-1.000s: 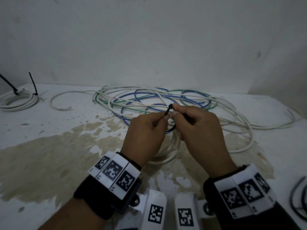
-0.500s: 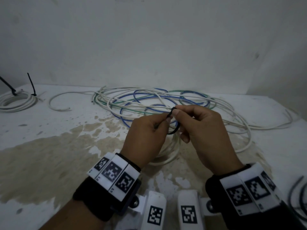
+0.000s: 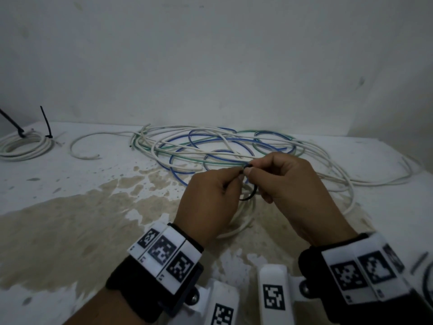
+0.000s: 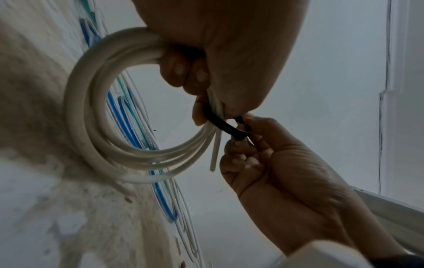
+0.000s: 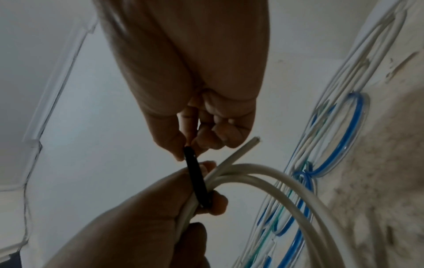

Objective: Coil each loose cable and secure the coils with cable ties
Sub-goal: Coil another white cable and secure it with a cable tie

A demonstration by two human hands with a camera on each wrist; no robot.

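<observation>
A white cable coil [image 4: 96, 130] [image 5: 275, 183] [image 3: 243, 221] hangs from my left hand [image 3: 210, 198] [image 4: 206, 54] [image 5: 149, 214], whose curled fingers grip its strands. A black cable tie [image 4: 224, 125] [image 5: 197, 181] [image 3: 251, 195] loops around the gripped strands. My right hand [image 3: 285, 184] [image 5: 195, 108] [image 4: 286, 172] pinches the tie's end between thumb and fingers, just right of the left hand. Both hands hover above the white table [image 3: 70, 207]. One cut end of the white cable [image 5: 254, 141] sticks out past the tie.
A loose tangle of white, blue and green cables [image 3: 222, 146] sprawls behind the hands. A tied white coil [image 3: 23, 146] with black tie tails lies far left. A short white cable piece [image 3: 84, 148] lies near it. Dark cable [image 3: 427, 285] shows at the right edge. A brown stain covers the table's near part.
The hands and the coil shifted slightly to the right; both kept their hold. The right hand's pinch on the tie end moved a little. The tie loop still hangs under the fingers.
</observation>
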